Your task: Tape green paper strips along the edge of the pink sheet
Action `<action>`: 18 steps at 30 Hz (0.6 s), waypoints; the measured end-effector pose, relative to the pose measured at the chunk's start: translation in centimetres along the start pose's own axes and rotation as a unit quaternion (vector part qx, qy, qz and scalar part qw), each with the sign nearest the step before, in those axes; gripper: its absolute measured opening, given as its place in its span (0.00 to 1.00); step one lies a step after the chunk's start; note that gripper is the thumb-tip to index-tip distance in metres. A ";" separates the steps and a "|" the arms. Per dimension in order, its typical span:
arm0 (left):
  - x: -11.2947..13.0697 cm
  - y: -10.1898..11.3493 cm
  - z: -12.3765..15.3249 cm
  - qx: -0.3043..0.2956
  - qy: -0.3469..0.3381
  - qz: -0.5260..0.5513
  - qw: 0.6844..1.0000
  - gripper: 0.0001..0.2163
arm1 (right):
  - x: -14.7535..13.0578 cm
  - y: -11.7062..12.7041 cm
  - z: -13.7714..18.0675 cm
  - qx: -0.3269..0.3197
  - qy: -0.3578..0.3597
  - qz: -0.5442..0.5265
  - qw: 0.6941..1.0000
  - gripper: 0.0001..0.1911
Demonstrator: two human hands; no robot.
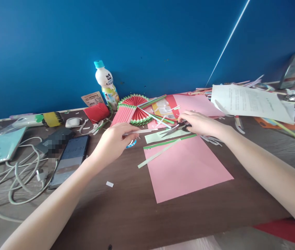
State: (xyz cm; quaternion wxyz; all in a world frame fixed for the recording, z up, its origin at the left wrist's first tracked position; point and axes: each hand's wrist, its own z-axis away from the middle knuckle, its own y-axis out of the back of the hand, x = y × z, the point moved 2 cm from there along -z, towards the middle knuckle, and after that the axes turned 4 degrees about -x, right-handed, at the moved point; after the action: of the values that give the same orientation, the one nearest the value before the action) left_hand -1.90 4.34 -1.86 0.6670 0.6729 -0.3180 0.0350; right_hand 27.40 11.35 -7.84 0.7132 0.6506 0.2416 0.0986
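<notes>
My left hand [117, 137] is closed, pinching one end of a thin white strip [145, 131] that stretches to the right. My right hand [198, 122] is closed around the handles of dark-handled scissors [172, 130]; their blades are parted and point left, near the strip's far end. Beneath the scissors lies a pale green paper piece [154, 138]. Closer to me rests a pink sheet [186, 166] with a green band on its far edge, and a loose pale green strip [159, 153] crosses its corner. A small blue-edged roll [131, 143] sits below my left fingers.
A pleated red-and-green paper fan [137, 104] and a bottle [106, 85] stand by the blue wall. On the left are a phone [69, 159], cables [19, 177] and a teal packet [1, 147]. A printed sheet [248, 102] lies at right. A paper scrap [110, 184] lies in front.
</notes>
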 end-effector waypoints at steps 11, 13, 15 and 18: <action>-0.3 0.1 0.0 0.002 -0.003 -0.006 1.000 0.12 | -1.1 1.4 0.5 -0.017 0.017 0.020 1.000 0.19; -0.4 0.1 -0.1 0.006 -0.005 -0.008 1.000 0.12 | -1.1 1.8 0.9 -0.050 0.007 -0.016 0.999 0.20; -0.4 0.1 -0.1 0.009 -0.010 -0.011 1.000 0.11 | -1.3 2.4 1.3 -0.070 -0.009 -0.049 0.996 0.22; -0.5 0.1 -0.2 0.020 -0.014 -0.014 1.000 0.11 | -1.9 3.2 1.7 -0.089 -0.015 -0.105 0.990 0.22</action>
State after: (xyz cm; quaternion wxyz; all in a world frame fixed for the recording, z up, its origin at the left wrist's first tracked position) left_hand -2.31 4.71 -1.99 0.6493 0.6909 -0.3170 0.0220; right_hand 27.17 9.43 -4.23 0.7781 0.5572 0.2880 0.0349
